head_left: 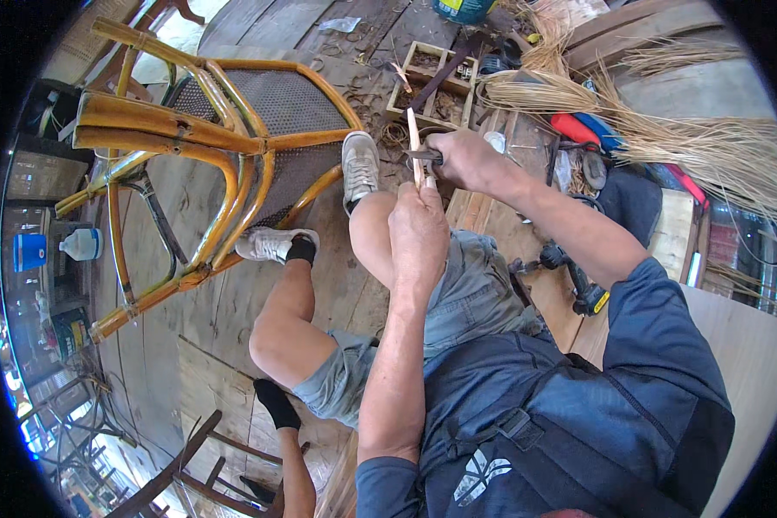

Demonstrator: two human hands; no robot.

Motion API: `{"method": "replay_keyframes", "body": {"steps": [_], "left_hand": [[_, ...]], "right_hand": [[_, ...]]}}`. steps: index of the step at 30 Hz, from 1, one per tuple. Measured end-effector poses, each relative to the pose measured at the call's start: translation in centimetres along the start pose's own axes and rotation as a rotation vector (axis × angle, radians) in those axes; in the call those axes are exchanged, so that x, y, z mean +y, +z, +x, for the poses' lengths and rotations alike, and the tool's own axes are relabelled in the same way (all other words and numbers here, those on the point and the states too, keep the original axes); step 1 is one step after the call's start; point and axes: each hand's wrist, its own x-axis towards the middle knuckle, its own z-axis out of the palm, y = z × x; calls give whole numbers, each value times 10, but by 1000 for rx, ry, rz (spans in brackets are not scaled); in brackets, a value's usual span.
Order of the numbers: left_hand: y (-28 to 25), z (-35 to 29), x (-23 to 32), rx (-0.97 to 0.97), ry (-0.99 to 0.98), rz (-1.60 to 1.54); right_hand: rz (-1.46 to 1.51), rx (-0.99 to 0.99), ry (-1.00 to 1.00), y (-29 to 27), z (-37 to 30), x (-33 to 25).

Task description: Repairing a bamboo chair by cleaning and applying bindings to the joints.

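Observation:
My left hand [419, 231] is closed around the lower end of a slim, pale wooden stick [413, 134], which points away from me above my knee. My right hand [468, 161] grips a knife [425, 155] whose dark blade lies across the stick, just beyond my left fingertips. The knife's handle is mostly hidden in my fist. To the left, a rattan chair [255, 145] with a dark mesh panel [272, 102] lies tipped over beside my shoes.
Beyond the stick sits a divided wooden box [445, 56]. Cane strips [691, 138] spread at the right, near a red-handled tool [571, 128] and a black-and-yellow power tool [589, 298]. Another person's leg [295, 470] shows at the lower left, by a dark wooden frame [194, 449].

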Motion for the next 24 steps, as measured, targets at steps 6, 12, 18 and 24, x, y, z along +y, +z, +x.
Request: {"method": "replay_keyframes", "body": {"steps": [6, 12, 18, 24], "left_hand": [[1, -53, 17, -38, 116, 78], [-6, -21, -22, -72, -64, -232], [-8, -14, 0, 5, -34, -61], [-11, -23, 11, -85, -83, 7]], "right_hand": [[12, -62, 629, -21, 27, 124], [-84, 30, 515, -23, 18, 69], [75, -141, 26, -16, -19, -33], [-139, -142, 503, 13, 22, 31]]}}
